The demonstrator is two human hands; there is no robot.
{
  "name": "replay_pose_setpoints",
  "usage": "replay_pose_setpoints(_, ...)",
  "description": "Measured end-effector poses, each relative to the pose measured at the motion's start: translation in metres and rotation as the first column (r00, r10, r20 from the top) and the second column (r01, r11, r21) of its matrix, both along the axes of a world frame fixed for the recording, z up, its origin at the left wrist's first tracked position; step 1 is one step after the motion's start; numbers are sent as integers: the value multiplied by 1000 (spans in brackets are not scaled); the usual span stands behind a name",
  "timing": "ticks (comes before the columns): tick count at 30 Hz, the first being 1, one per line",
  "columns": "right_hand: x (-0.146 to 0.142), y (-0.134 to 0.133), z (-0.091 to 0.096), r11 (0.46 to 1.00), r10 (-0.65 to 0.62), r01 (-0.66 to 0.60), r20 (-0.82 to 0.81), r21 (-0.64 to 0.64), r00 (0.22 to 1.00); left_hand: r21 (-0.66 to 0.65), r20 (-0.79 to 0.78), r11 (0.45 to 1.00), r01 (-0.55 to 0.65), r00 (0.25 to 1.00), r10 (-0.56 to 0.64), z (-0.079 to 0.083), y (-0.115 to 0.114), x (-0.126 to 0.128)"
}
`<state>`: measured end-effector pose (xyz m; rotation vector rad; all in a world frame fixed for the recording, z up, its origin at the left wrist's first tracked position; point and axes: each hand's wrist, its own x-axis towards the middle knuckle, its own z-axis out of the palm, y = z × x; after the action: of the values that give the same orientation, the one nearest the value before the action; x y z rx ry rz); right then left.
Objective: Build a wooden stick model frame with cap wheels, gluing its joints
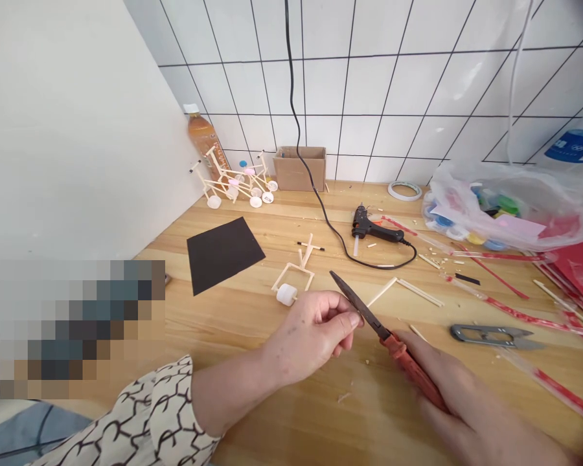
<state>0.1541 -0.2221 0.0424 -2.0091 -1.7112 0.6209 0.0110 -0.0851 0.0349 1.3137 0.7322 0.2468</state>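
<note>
My right hand [466, 401] grips the red handles of a pair of scissors [369, 314], whose dark blades point up and to the left. My left hand [315, 333] is pinched together right at the blades, thumb and fingers closed on something too small to make out. Just beyond the left hand lies a partly built stick frame with a white bottle cap [286, 294] as a wheel. Loose wooden sticks [415, 290] lie right of the blades.
A black glue gun [374, 226] with its cord lies mid-table. A black sheet [223, 252] sits to the left, finished stick models [238, 181] and a cardboard box [298, 168] by the wall. A bag of caps [505, 207], tape roll [404, 189] and grey snips [490, 334] lie right.
</note>
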Motion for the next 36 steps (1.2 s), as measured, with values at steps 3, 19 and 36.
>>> replay_pose_setpoints(3, -1, -2, -2, 1000, 6, -6, 57, 4, 998, -7, -3, 1000, 7, 1000, -7, -1, -1, 0)
replay_pose_setpoints(19, -2, 0, 4, 936, -145, 112, -74, -333, 987, -86, -57, 996, -15, 998, 10, -17, -7, 9)
replay_pose_setpoints(36, 3, 8, -2, 902, -223, 145, -151, -408, 963, -193, -154, 980, -41, 988, 11, -22, -6, 16)
